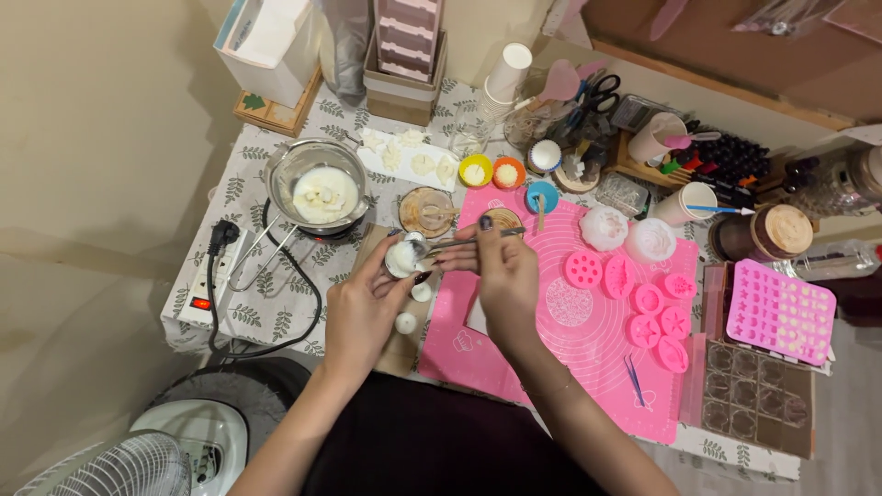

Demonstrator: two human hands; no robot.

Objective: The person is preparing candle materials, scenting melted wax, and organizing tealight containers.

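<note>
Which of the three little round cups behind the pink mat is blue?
The blue cup, the one nearest the right hand and touching the mat's back edge. The yellow cup and orange cup sit farther back.

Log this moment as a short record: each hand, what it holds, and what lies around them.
left hand: holds a small white round cup above the table edge
right hand: holds a thin metal tool whose tip reaches toward the cup
under the hands: pink silicone mat with pink silicone moulds
left of the hands: steel bowl of white melted wax on a black hotplate
near the left hand: two small white pieces
far right: pink tray mould
</note>
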